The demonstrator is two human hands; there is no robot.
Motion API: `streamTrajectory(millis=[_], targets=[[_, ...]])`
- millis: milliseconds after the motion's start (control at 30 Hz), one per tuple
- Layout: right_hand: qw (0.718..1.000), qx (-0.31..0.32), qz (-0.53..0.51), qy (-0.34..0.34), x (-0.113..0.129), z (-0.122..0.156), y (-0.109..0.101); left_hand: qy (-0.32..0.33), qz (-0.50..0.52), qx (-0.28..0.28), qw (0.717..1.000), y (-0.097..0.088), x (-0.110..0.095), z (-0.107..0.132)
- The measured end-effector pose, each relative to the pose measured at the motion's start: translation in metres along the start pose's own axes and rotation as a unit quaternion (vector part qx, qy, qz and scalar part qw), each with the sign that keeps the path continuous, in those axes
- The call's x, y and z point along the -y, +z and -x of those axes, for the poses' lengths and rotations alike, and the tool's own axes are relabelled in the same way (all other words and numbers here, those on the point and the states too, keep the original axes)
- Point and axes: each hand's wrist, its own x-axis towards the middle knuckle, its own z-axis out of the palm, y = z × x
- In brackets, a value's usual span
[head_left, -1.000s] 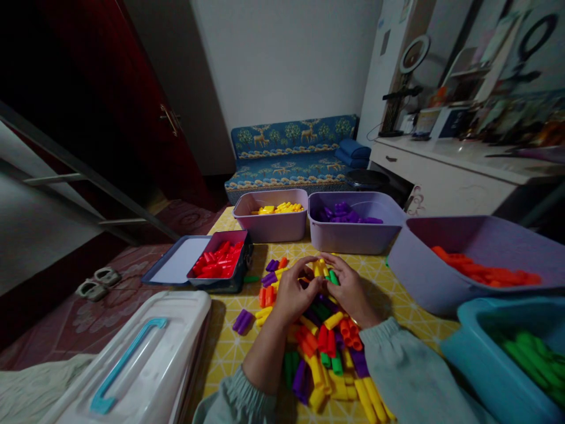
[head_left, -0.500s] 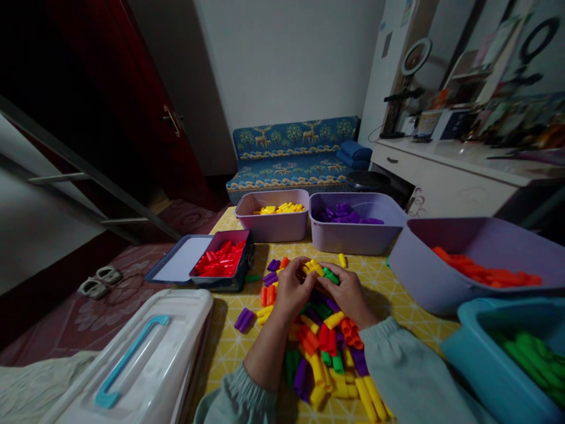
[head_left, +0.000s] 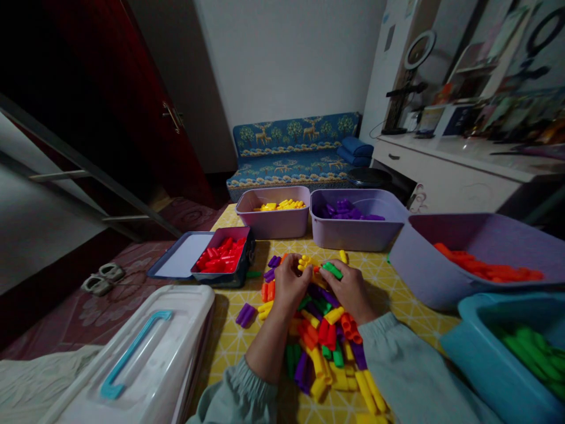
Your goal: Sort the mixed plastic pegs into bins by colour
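My left hand (head_left: 289,282) is closed on a yellow building block (head_left: 303,263) with small round knobs. Just to its right, my right hand (head_left: 352,288) grips a green building block (head_left: 332,270) between thumb and fingers. The two held blocks are apart, with a narrow gap between the hands. Below both hands spreads a mixed pile of tube-shaped blocks in yellow, red, purple, green and orange, among them a red block (head_left: 327,334). A purple block (head_left: 246,315) lies by itself left of the pile.
A lilac bin (head_left: 282,227) of yellow blocks and a purple-block bin (head_left: 353,234) stand behind. To the right are an orange-block bin (head_left: 424,274) and a blue bin (head_left: 477,341) of green blocks. Left are a red-block case (head_left: 241,277) and a white lidded box (head_left: 154,353).
My hands have drawn slightly apart. The yellow and green blocks, close together before, are now separated, one in each hand. The camera view has shifted a little.
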Motion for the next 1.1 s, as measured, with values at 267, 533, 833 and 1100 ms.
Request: streamTrajectory(millis=[267, 533, 833, 1100], targets=[[0.996, 0.046, 0.07, -0.021, 0.006, -0.004, -0.006, -0.023, 0.088, -0.024, 0.996, -0.001, 0.005, -0.004], [0.994, 0.088, 0.058, -0.04, 0.006, -0.006, -0.006, -0.05, 0.15, -0.025, 0.987, -0.018, -0.019, -0.027], [0.995, 0.075, 0.055, -0.034, -0.008, -0.009, 0.002, 0.195, -0.26, -0.06, 0.944, -0.046, -0.069, -0.151], [0.995, 0.076, 0.033, -0.058, -0.004, -0.007, 0.0, 0.147, -0.547, 0.109, 0.817, -0.045, -0.034, -0.158]])
